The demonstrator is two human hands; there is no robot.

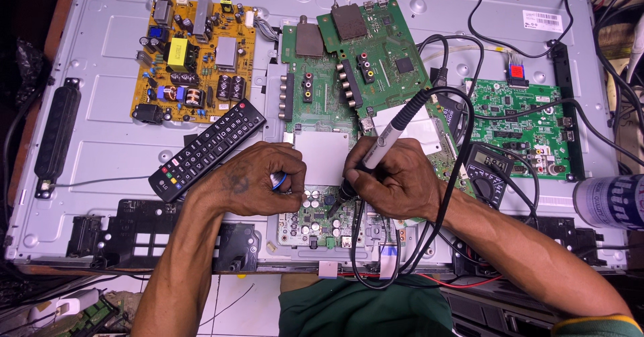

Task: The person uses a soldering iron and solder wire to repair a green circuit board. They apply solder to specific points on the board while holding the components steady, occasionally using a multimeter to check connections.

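Note:
My right hand [396, 179] grips a soldering iron [389, 135] with a grey-and-black handle, its tip down on the green circuit board [315, 226] with small round capacitors. My left hand [258, 179] rests on the same board just left of the tip, fingers curled around a small blue-and-white object [278, 180]; what it is I cannot tell. The iron's black cable [463, 129] loops over my right wrist.
The work lies on the metal back of a flat television [107, 142]. A black remote [208, 148] lies by my left hand. A yellow power board [194, 62], further green boards [365, 48] [520, 119], a multimeter [488, 169] and a can [610, 201] surround me.

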